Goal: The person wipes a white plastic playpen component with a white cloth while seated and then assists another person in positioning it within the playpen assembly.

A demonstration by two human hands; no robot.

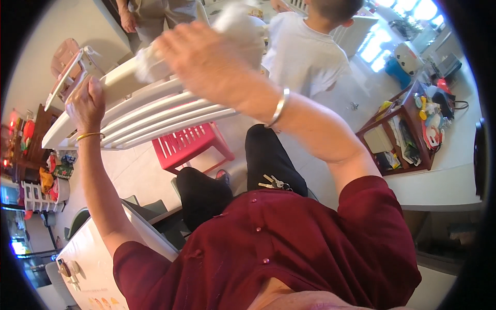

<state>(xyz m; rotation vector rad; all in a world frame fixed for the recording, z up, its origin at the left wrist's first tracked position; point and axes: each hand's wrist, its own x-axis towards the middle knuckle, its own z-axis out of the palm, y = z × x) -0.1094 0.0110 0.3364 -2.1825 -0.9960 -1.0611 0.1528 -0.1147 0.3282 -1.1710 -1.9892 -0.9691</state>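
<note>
My left hand (87, 106) is closed round the end post of a white slatted chair back (170, 121), which lies tilted across in front of me. My right hand (199, 62) reaches over to its top rail and is smeared by motion. Under that hand's fingers a white cloth (148, 66) is bunched against the rail. More white material shows beyond the hand, too blurred to tell whether it is the same cloth. The palm side of my right hand is hidden.
A red slatted plastic stool (194, 147) stands under the chair back. Keys (274, 182) hang at my waist. Ahead are a person in a white T-shirt (305, 49) and another in beige trousers (163, 18). A wooden shelf unit (400, 134) stands right; a white table (98, 258) lies left.
</note>
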